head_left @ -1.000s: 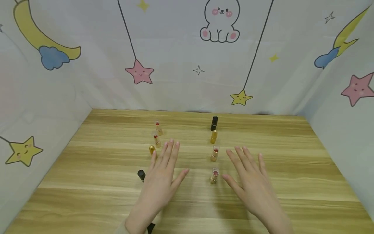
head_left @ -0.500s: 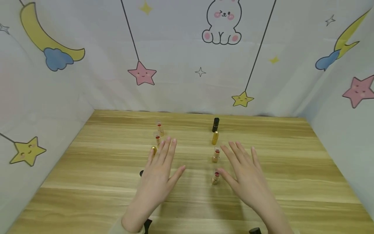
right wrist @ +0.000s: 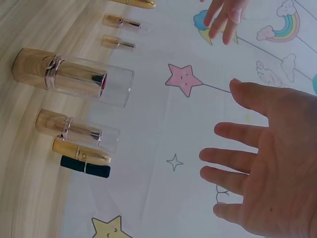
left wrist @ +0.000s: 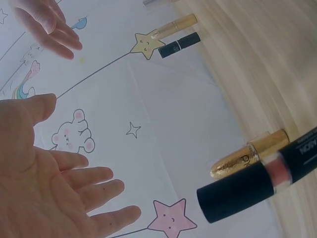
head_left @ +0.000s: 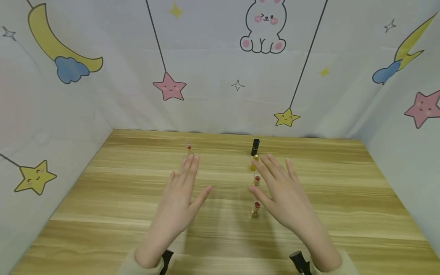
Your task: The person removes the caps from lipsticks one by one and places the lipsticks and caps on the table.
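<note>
Head view: a wooden table [head_left: 343, 217], a left hand [head_left: 175, 204] and a right hand [head_left: 286, 194] over it, fingers straight, lightly spread, holding nothing.
Nearer the right hand and just inward of it, a clear-capped lipstick [head_left: 255, 210] stands upright, long axis vertical; a gold tube [head_left: 253, 167] and a black tube [head_left: 255, 147] stand farther back. Beyond the left hand stands a red lipstick [head_left: 190, 148].

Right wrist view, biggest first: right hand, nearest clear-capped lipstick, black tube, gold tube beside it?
1. Right hand
2. Nearest clear-capped lipstick
3. Black tube and gold tube: too alike to rank
</note>
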Demonstrator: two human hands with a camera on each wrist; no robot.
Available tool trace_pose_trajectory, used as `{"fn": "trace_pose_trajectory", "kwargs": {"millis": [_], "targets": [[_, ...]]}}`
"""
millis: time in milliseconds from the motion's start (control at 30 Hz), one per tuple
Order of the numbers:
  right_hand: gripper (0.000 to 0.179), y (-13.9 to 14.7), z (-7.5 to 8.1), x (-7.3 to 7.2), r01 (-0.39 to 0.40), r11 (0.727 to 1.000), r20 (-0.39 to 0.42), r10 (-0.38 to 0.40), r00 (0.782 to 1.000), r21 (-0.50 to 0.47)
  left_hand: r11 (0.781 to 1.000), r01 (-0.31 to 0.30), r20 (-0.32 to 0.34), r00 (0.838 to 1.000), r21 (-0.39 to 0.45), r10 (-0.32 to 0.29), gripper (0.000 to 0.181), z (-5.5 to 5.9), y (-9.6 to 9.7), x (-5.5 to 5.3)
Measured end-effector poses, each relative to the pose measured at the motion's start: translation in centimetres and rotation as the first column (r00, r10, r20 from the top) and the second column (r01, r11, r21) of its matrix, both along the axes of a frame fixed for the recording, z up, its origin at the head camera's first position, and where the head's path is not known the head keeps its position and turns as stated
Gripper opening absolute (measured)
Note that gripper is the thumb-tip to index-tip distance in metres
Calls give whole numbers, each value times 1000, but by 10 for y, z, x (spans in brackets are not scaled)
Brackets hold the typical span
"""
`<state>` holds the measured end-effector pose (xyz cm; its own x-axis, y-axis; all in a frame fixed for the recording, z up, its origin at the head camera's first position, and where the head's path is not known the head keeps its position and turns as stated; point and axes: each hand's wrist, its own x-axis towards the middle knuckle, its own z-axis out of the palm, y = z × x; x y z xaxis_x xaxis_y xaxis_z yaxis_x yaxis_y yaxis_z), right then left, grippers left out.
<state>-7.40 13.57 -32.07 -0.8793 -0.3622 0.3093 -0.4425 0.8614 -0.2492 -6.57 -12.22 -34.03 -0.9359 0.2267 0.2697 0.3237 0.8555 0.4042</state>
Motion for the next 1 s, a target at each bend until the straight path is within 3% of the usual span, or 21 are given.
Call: {"fn": "trace_pose_trajectory", "kwargs": {"millis": [300,567,767,1000], "targets": [[60,-14,5,-15,-27,1000,30,26,999,10,1000,-4,-54,999,-18,3,82,7,-10,-7],[58,-25,7,-28,-67,998,36,66,997,6,998,5,-44,999,61,-2,76,15,-23,-17],[57,-34,11,-38,-113,994,38,112,993,2,986,23,61,998,163,-34,73,23,-36,-26],[56,-46,17,-48,-131,991,58,130,990,27,974,-11,199,979,226,-35,65,23,-48,-40]]}}
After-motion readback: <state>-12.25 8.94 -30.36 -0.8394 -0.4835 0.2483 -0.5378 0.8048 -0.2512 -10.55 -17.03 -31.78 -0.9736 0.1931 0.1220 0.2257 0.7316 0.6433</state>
